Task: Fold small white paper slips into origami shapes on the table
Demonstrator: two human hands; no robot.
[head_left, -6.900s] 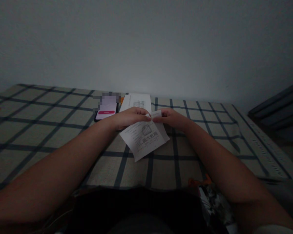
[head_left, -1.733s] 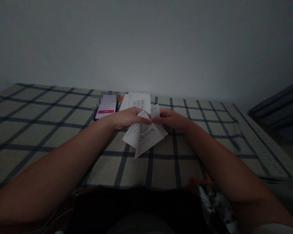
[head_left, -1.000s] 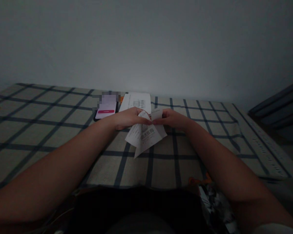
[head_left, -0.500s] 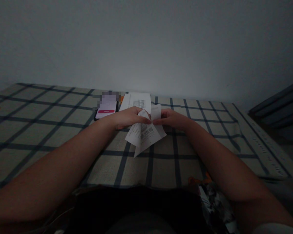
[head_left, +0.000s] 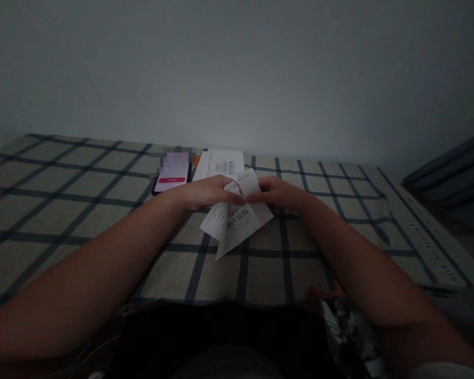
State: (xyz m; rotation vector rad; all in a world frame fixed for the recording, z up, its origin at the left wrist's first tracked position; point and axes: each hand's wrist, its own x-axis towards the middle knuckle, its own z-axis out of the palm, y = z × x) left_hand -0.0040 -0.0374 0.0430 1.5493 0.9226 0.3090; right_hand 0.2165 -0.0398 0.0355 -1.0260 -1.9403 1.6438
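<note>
Just on the near side of the white paper stack (head_left: pixel 215 162), the left hand (head_left: pixel 207 193) and right hand (head_left: pixel 282 193) pinch 1 printed sheet (head_left: pixel 243 225) between thumbs and fingers. Thumbs pulling apart could tear it crookedly; squeezing could crumple its already bent edge.

Printed sheet (head_left: pixel 245 223), flatter earlier, now bent along crease; its upper flap (head_left: pixel 248 181) tilted further left.

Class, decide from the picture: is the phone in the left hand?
No: the phone lies on the checked cloth, and the left hand pinches paper.
</note>
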